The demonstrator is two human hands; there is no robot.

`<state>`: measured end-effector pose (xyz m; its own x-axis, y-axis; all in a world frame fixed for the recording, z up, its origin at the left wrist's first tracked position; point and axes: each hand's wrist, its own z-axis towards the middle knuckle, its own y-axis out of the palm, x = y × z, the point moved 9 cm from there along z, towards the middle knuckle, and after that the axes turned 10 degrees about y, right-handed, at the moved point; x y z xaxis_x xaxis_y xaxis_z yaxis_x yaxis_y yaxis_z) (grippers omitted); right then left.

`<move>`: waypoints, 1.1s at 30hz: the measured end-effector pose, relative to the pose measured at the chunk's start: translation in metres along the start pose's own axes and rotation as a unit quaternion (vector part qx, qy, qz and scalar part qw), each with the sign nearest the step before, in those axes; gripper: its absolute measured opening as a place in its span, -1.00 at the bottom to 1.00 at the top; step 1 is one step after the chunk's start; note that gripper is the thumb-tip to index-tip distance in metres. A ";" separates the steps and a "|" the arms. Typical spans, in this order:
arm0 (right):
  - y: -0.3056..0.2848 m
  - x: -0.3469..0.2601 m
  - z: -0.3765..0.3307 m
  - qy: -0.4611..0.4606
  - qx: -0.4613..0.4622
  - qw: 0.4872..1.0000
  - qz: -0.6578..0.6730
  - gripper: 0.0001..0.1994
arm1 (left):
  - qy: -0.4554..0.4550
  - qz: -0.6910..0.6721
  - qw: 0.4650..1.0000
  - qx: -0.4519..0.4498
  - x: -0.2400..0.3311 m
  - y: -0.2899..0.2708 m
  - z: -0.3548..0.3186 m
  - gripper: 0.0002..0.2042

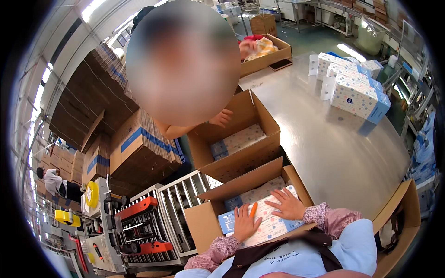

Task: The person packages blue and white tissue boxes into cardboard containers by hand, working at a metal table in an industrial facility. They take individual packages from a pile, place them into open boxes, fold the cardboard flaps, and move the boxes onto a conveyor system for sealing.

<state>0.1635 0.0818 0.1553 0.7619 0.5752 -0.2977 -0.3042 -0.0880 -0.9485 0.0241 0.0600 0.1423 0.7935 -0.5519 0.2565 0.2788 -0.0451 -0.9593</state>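
An open cardboard box (pixel 204 227) stands right in front of me, with white and blue patterned packs (pixel 259 227) inside. On the top pack lies my left hand (pixel 245 224), fingers stretched forward. A slim orange stick-shaped tool (pixel 253 210) juts out between its thumb and forefinger; its lower end is hidden and its exact kind is unclear. My right hand (pixel 286 205) rests flat on the right part of the same pack, fingers spread, holding nothing. Behind these hands, more patterned packs line the box's far side.
A second open box (pixel 236 160) with packs adjoins mine; a co-worker's hand (pixel 221 118) is over it. The metal table (pixel 320 139) at right bears several patterned packs (pixel 357 97). Left are a roller conveyor (pixel 183 192), a red-armed machine (pixel 143 227) and stacked flat cartons (pixel 139 148).
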 end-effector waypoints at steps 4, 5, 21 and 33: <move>-0.001 0.001 0.001 -0.003 -0.001 1.000 0.002 -0.48 | -0.011 -0.012 1.000 0.001 -0.001 0.004 0.003 -0.34; -0.003 0.001 0.000 -0.007 0.008 1.000 0.007 -0.48 | -0.020 -0.010 1.000 0.007 0.000 0.004 0.004 -0.32; -0.004 -0.003 -0.001 -0.016 0.031 0.999 -0.015 -0.49 | -0.035 0.009 0.999 0.037 0.010 -0.004 0.008 -0.30; -0.003 0.001 -0.002 -0.008 0.035 0.999 -0.014 -0.49 | -0.029 0.002 0.999 0.041 0.009 -0.001 0.009 -0.31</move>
<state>0.1663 0.0815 0.1581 0.7614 0.5898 -0.2692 -0.3227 -0.0153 -0.9464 0.0357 0.0631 0.1468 0.8246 -0.5019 0.2610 0.3170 0.0277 -0.9480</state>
